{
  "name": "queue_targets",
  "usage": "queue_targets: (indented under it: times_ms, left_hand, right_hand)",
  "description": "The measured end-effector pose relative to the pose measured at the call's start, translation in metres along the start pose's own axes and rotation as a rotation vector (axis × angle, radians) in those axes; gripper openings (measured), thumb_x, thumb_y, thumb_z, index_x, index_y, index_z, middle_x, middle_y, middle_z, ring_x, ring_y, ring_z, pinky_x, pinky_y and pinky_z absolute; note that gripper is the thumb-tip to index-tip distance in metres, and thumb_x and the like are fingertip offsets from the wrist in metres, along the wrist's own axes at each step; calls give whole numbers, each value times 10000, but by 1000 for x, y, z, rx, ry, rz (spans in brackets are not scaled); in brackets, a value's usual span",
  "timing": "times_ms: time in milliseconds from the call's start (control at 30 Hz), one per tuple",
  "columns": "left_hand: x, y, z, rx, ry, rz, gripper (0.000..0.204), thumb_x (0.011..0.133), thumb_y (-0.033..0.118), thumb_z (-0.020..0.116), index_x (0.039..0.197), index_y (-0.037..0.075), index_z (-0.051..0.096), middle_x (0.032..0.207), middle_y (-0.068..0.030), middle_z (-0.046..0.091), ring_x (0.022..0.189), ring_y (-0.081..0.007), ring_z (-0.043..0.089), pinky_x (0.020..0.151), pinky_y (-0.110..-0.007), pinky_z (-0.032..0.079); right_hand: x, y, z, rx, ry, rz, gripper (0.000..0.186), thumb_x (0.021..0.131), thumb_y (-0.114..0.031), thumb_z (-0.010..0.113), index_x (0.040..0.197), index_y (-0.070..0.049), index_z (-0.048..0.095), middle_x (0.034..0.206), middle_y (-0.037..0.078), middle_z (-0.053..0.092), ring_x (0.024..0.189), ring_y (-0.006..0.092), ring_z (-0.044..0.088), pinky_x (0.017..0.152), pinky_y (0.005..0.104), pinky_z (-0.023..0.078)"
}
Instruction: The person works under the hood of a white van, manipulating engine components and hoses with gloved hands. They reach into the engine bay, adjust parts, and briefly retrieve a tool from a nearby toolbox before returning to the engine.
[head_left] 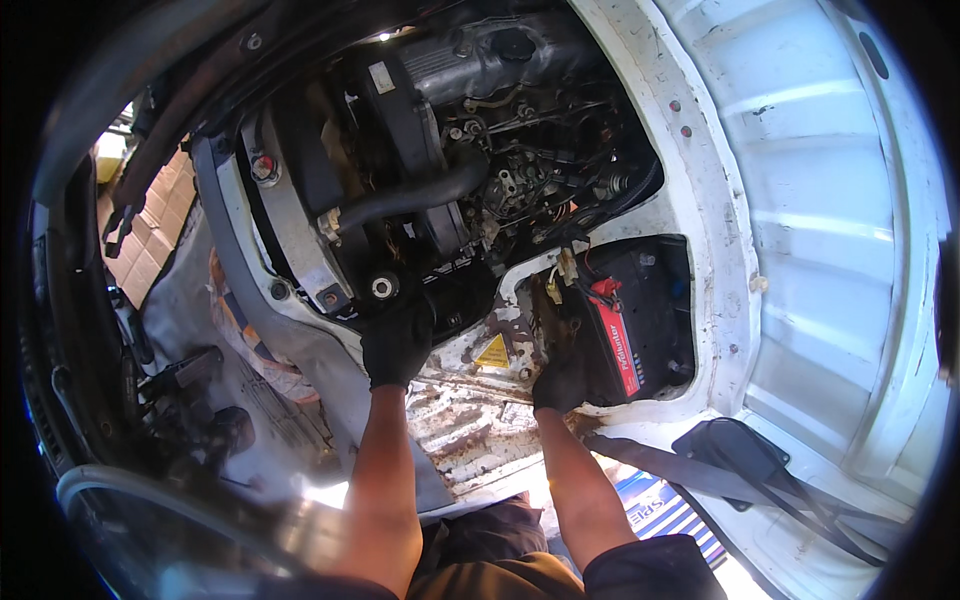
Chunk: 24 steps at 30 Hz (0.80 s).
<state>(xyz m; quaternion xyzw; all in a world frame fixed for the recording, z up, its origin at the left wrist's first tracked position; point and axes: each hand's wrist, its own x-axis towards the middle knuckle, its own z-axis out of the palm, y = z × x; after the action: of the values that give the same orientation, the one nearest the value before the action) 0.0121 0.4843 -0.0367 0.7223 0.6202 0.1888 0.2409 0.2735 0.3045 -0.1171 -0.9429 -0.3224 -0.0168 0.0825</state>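
My left hand point(398, 345), in a black glove, reaches over the near edge of the engine bay. A pale round fitting with a dark centre point(381, 287) sits just beyond it. My right hand point(560, 384), also gloved in black, is low at the left side of a dark battery point(648, 300) in its recess. Dark surroundings swallow the fingers of both hands, so what they touch or hold is hidden. Across the battery top runs a red label strip point(617, 350), with a red terminal clamp point(604, 291) at its far end. Loose connectors point(567, 265) hang beside it.
The engine point(510, 180) fills the far middle, crossed by a black hose point(415, 195). A radiator cap point(264, 168) is at the left. Rusty white metal point(470, 410) bears a yellow triangle sticker point(493, 352). A seat belt point(680, 465) lies at the right; pedals point(235, 428) are at the left.
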Motion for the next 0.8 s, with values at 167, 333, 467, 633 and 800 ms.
queue_targets:
  times_ms: [167, 333, 467, 633, 800]
  left_hand:
    - [-3, -5, 3, 29, 2, 12, 255, 982, 282, 683, 1126, 108, 803, 1055, -153, 788, 893, -388, 744, 820, -505, 600]
    - [-5, -8, 5, 34, 27, 31, 293, 978, 295, 688, 1184, 120, 801, 1085, -142, 793, 911, -382, 749, 836, -502, 608]
    - [-6, -7, 6, 44, 21, 6, 302, 978, 292, 690, 1201, 119, 798, 1095, -149, 792, 923, -381, 750, 836, -504, 608]
    - [-3, -4, 5, 29, 33, 24, 293, 978, 284, 691, 1188, 109, 799, 1081, -158, 792, 921, -382, 750, 839, -497, 606]
    - [-4, -7, 5, 25, 29, 20, 274, 977, 276, 687, 1154, 103, 805, 1073, -155, 792, 920, -381, 750, 846, -493, 603]
  right_hand:
    - [-1, 1, 2, -6, 43, -5, 398, 1111, -359, 499, 1246, -75, 743, 1118, 205, 773, 974, 424, 738, 860, 519, 575]
    - [-3, -4, -3, 21, 6, 30, 399, 1113, -367, 497, 1239, -83, 748, 1104, 208, 773, 975, 423, 739, 852, 526, 576]
    - [-3, -4, -4, 10, -25, 47, 398, 1116, -369, 494, 1245, -87, 743, 1099, 208, 773, 978, 422, 740, 856, 525, 576]
    - [-3, -4, -2, -8, -6, 46, 394, 1117, -366, 498, 1264, -86, 733, 1119, 205, 771, 984, 418, 740, 861, 519, 578]
    - [-3, -4, -3, -26, 2, 17, 372, 1111, -341, 515, 1271, -86, 733, 1150, 197, 772, 1002, 408, 745, 880, 508, 579]
